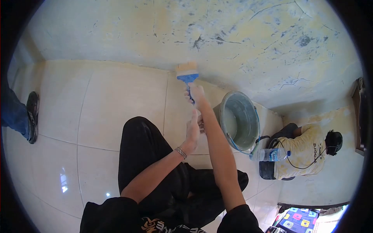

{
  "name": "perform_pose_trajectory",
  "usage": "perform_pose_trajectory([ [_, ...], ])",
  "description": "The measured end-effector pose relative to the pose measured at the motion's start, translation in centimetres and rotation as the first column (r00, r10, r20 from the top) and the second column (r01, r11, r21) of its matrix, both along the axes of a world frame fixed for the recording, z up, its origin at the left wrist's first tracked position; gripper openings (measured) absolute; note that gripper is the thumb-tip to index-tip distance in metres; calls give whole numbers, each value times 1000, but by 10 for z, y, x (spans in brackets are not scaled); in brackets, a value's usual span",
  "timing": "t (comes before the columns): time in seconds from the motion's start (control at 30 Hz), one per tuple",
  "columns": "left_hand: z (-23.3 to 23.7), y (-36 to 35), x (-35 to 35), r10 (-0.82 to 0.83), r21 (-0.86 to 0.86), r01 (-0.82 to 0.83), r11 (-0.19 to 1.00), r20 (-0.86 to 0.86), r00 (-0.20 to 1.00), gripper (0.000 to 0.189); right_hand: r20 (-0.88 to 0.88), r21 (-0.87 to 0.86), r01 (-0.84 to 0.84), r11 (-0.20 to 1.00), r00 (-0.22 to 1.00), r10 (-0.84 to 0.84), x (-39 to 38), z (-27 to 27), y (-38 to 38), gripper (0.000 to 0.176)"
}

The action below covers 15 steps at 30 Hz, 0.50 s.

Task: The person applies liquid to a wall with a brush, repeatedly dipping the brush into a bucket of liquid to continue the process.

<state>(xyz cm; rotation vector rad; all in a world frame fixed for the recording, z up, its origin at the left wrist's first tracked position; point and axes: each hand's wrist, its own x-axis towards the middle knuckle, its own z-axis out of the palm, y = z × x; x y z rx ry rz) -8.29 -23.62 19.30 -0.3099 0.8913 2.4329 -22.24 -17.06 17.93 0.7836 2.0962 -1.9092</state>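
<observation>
Left hand [193,126]: fingers loosely open, holding nothing, laid against my right forearm, I'd say to steady it.
Brush [187,73]: bristles on the wall [233,39] just above the floor [97,101], straight ahead of both hands.
Right hand [197,95]: closed tight round the brush handle, arm stretched out.
Bucket [239,120]: just right of my forearm, probably set there for easy reach.

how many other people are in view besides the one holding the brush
2. One person crouches by the wall at right, past the bucket; of the other, only a jeans leg and shoe show at the left edge. Others may be outside the frame.
</observation>
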Motion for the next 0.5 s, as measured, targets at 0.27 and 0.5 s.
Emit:
perform_pose_trajectory([
  [0.27,12,-10,-7,-34,425,213,880,-392,920,74,-246,-321,-42,946,969,-40,-1,143,-11,16],
  [0.5,23,-13,0,-97,382,254,889,-384,918,75,-773,-87,-180,980,633,48,-1,246,-22,23],
])
